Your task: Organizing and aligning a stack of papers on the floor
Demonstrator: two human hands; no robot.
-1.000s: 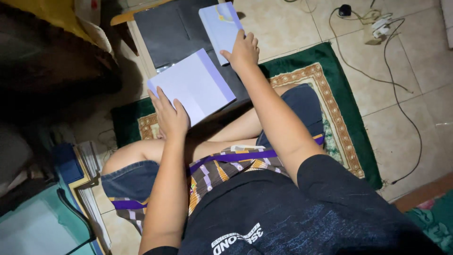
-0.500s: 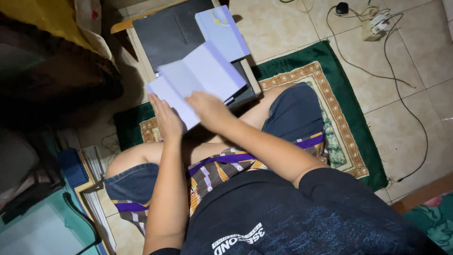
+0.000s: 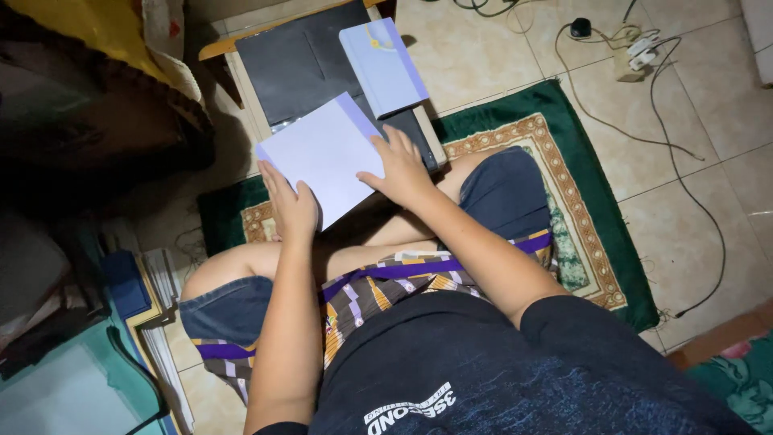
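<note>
Hands frame a pale notebook point(image 3: 322, 161) over the lap; left hand point(image 3: 291, 208) grips its near edge, right hand point(image 3: 400, 167) rests open, fingers spread, on its right edge; steadying both sides evenly seems wise.

Book point(image 3: 326, 157) on lap, second book point(image 3: 384, 66) on desk point(image 3: 290, 68) ahead

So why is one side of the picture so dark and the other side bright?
In the head view, light falls on the pale book held by the left hand and right hand, and on the tiled floor; the left edge sinks into deep shadow, hiding detail. The whole picture looks sharp, without glare.
</note>
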